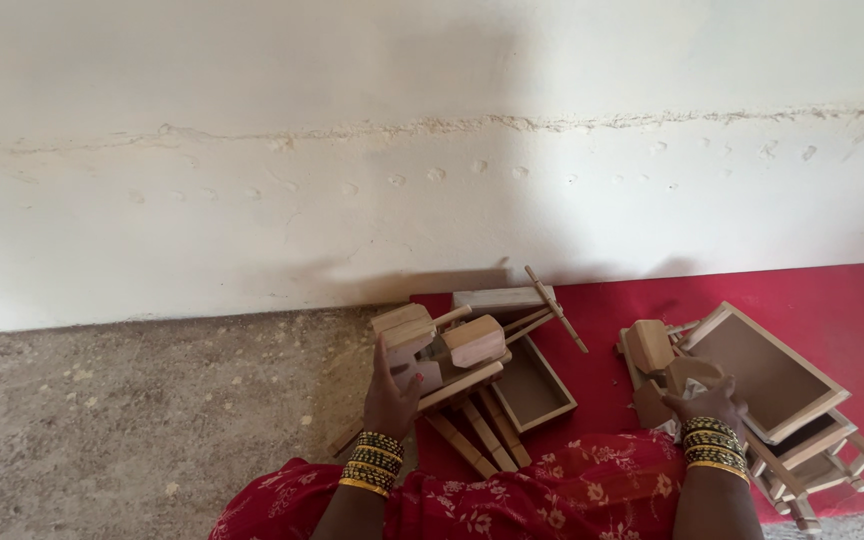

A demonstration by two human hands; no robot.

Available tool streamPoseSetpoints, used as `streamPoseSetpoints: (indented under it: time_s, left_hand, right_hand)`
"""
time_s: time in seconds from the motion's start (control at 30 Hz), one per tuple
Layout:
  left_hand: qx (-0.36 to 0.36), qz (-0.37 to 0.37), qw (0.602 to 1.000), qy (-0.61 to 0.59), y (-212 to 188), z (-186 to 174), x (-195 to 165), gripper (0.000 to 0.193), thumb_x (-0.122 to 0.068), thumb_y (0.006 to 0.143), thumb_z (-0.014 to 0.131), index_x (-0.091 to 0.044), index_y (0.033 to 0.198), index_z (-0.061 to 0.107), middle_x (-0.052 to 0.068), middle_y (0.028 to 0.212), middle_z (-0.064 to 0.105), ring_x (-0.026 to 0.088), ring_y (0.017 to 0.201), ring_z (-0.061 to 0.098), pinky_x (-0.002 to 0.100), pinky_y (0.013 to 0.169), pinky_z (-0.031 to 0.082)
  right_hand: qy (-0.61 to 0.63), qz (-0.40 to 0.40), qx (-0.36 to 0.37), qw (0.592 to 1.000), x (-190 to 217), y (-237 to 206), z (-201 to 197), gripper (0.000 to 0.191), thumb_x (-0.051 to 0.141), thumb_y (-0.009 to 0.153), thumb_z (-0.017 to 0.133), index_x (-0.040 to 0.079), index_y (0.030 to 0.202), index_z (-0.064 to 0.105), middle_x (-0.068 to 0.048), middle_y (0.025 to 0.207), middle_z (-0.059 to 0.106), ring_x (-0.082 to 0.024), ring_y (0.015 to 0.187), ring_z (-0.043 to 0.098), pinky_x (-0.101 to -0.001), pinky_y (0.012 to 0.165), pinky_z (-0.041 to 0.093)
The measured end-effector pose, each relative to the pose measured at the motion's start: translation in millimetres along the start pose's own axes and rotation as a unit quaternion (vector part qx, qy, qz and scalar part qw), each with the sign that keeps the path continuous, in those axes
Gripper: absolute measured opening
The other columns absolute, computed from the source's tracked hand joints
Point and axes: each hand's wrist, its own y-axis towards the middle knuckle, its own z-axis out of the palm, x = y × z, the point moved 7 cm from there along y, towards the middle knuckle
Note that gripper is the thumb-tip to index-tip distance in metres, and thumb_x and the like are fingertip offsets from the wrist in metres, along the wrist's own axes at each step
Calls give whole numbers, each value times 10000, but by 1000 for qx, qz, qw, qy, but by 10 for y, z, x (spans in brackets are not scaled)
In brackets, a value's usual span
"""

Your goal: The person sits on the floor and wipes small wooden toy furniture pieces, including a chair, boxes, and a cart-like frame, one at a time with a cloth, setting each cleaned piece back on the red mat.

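My left hand [390, 393] grips a small wooden toy assembly [447, 350] made of blocks and sticks, holding it upright above the floor's edge. My right hand [709, 404] rests on a rounded wooden piece [690, 372] beside another wooden toy part [649, 345]. Both wrists wear stacks of gold and dark bangles. A shallow wooden tray [537, 385] lies just right of the held assembly, with wooden slats [482, 432] lying below it.
A red mat [852, 310] covers the floor at right. A flat framed wooden board [774, 372] lies on stacked wooden frames [822, 462] at far right. A white wall [432, 150] rises behind. Bare concrete floor [132, 420] spreads left. My red floral clothing [552, 495] fills the bottom.
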Motion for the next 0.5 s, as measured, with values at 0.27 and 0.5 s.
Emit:
streamPoseSetpoints:
  time_s: [0.27, 0.5]
  left_hand:
    - [4, -11, 1000, -15, -2, -3, -10, 972, -169, 891, 700, -176, 1622, 60, 207, 1473, 517, 291, 1235, 648, 447, 953, 582]
    - [3, -4, 1000, 15, 25, -10, -20, 982, -215, 895, 718, -191, 1620, 58, 206, 1436, 557, 309, 1230, 653, 457, 949, 577]
  right_hand:
    - [18, 18, 33, 999, -7, 12, 30, 1403, 461, 680, 919, 170, 1700, 1, -361, 1613, 288, -563, 1306, 568, -592, 1063, 545]
    - [31, 24, 37, 999, 16, 15, 24, 1386, 430, 714, 924, 169, 1693, -21, -336, 1660, 173, -573, 1358, 496, -621, 1077, 504]
